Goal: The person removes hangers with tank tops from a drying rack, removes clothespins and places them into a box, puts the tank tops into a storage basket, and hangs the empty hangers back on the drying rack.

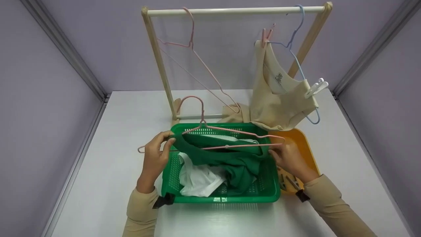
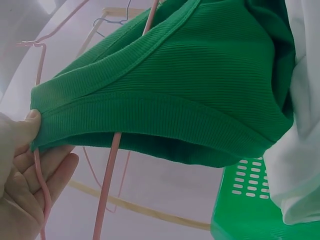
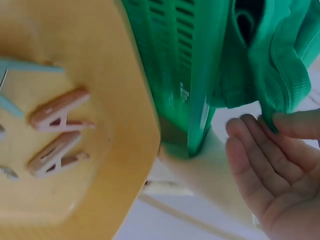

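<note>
Though illegible, dark print (image 1: 279, 78) inside beige top (image 1: 271, 113) beyond green top (image 1: 210, 157)

Dark print (image 1: 279, 78) inside beige sleeveless cloth top (image 1: 279, 112), far right: too small to read. White cloth (image 1: 200, 179): partly hidden behind green ribbed cloth garment (image 1: 243, 168). Pale-blue clothespin (image 3: 30, 65): cut off, right wrist view's edge.
</note>
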